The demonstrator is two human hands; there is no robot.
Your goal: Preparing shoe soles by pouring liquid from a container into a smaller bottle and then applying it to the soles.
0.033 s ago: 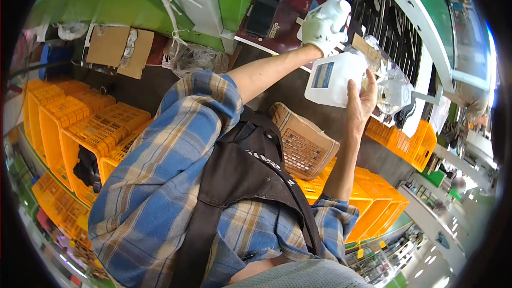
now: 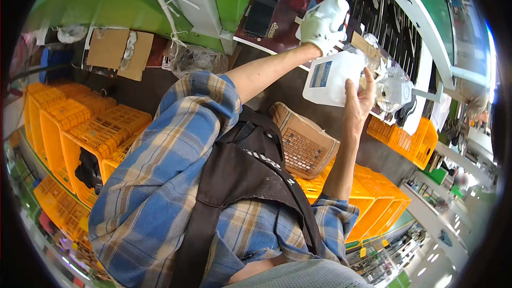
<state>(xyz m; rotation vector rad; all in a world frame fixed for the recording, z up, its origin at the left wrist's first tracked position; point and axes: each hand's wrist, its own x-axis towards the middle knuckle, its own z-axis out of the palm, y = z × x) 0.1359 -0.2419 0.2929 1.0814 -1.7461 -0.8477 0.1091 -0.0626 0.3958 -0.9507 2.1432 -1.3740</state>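
Note:
My left hand [image 2: 318, 31], in a pale work glove, is closed round a white plastic bottle [image 2: 337, 10] with a rounded white top. Just nearer to me, my bare right hand [image 2: 358, 98] is at the right side of a translucent white jug [image 2: 326, 89], its thumb lying on the plastic. A blue label [image 2: 321, 74] shows on the jug's left face. The bottle and jug are close together; where the jug's mouth lies is hard to make out. Crumpled clear plastic [image 2: 393, 88] lies right of my right hand.
A dark phone [image 2: 262, 13] rests on a maroon printed sheet [image 2: 284, 29] at the far left of the work surface. Dark metal slats [image 2: 386, 18] lie beyond. A brown cardboard carton [image 2: 304, 141] and yellow crates [image 2: 368, 186] stand near my body; more crates [image 2: 106, 128] are at left.

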